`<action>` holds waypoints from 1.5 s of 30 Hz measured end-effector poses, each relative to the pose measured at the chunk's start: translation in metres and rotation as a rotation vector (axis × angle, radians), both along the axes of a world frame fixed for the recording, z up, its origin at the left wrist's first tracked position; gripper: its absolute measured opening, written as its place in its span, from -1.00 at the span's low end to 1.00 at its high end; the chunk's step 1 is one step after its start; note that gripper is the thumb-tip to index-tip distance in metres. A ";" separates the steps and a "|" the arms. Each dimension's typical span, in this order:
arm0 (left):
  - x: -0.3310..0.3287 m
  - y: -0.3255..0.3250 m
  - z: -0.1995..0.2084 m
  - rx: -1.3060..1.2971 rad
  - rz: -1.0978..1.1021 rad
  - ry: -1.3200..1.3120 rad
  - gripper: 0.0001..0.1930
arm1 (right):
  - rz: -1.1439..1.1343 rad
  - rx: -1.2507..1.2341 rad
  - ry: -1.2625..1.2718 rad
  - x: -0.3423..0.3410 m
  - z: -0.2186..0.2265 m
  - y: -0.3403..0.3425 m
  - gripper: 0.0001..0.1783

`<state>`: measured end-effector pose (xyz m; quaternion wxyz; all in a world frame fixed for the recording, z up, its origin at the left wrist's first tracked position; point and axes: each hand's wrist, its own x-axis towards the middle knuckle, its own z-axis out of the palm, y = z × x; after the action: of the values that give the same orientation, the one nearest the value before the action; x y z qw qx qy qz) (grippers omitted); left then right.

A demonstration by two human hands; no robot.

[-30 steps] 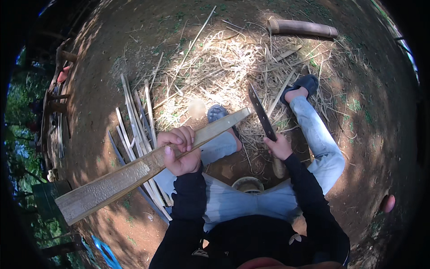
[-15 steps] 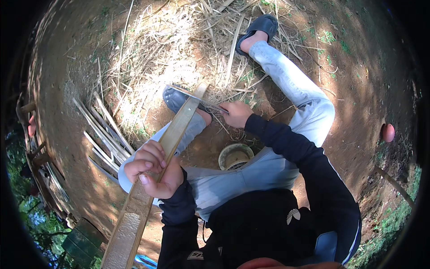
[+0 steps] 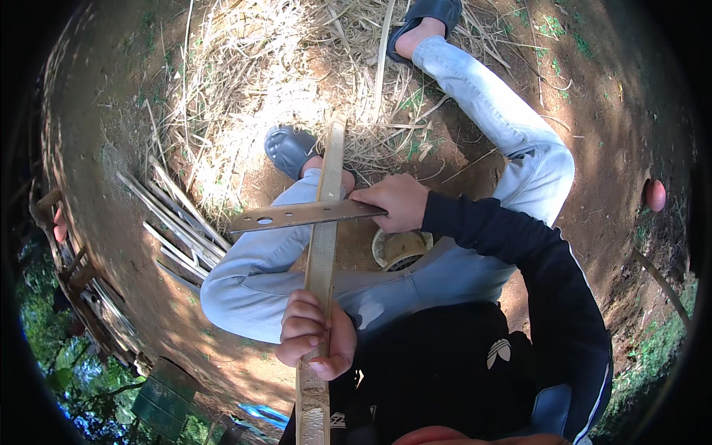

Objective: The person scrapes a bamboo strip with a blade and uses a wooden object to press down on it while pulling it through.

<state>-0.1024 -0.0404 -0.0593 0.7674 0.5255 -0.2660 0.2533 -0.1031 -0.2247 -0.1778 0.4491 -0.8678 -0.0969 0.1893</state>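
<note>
The left hand [image 3: 319,337] is wrapped tight about a long, flat, pale-brown split bamboo strip [image 3: 321,256], fingers curled over one edge and thumb over the other. The strip's long axis runs straight out from the person: beyond that grip its narrower end points away toward the feet, tipped slightly right; behind it the wider end drops out of view beside the body. The right hand [image 3: 398,204], ahead and right of the left, is closed at the near end of a dark metal blade with round holes [image 3: 293,216], which points left across the strip; whether its edge bites, I can't tell. Below lies reddish-brown earth [image 3: 612,174], dappled with sunlight. Beyond both hands spread pale, straw-coloured shavings [image 3: 248,89]; left of the grips lie thin, pale split strips [image 3: 182,219], and under the right wrist sits a round, dirt-stained container [image 3: 403,245].
</note>
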 end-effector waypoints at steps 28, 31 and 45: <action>-0.006 -0.003 0.001 0.051 0.044 0.006 -0.76 | -0.004 -0.099 -0.011 -0.006 0.010 0.005 -0.57; -0.010 0.001 0.004 0.067 0.060 0.014 -0.76 | 0.009 -0.116 0.054 0.006 0.018 0.000 -0.59; -0.010 0.004 -0.001 0.028 0.065 0.023 -0.79 | 0.092 0.005 -0.069 -0.004 0.007 0.003 -0.38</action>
<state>-0.1124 -0.0368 -0.0599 0.7544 0.5475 -0.2433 0.2683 -0.1075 -0.2222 -0.1711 0.4384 -0.8673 -0.1528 0.1794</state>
